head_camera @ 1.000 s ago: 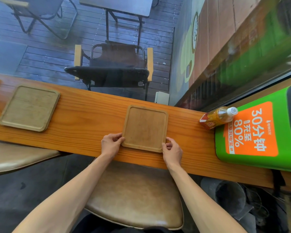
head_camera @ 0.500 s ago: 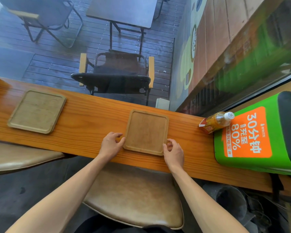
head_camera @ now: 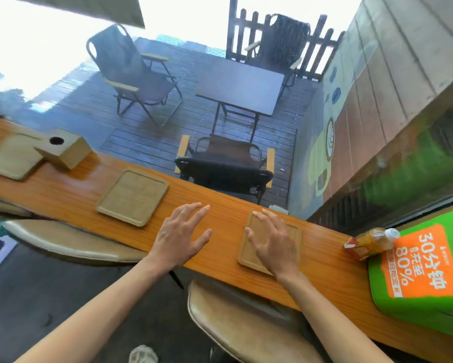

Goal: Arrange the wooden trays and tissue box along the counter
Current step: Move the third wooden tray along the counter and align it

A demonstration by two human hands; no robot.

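Long wooden counter (head_camera: 214, 205) runs left to right across the view, set against a window onto a deck. Three wooden trays plus a tissue box lie along it.

Right hand (head_camera: 273, 241) – fingers spread, palm down, over the right tray (head_camera: 294, 237), grasping nothing. Whether the palm actually touches the tray surface I cannot tell. The hand hides much of that tray; its far and right edges show.

Left hand (head_camera: 179, 235) – also open, fingers splayed, over bare counter between the right tray and the middle tray (head_camera: 133, 197). Holds nothing. Contact with the wood unclear.

Middle tray lies flat, apart from both hands, turned a little against the counter edge. Far-left tray (head_camera: 9, 159) sits near the left frame edge, partly overlapped in view by the tissue box (head_camera: 64, 150) – a wooden box with a round dark hole on top, at the tray's right far corner. Touching or just in front – cannot tell.

Right end of the counter: a plastic bottle (head_camera: 372, 242) with amber liquid lies on its side, leaning against a green box (head_camera: 424, 268) with an orange label. Both well apart from the right tray.

Two tan stool seats below the counter, nearer one (head_camera: 246, 326) between the forearms. Image is motion-blurred, edges soft.
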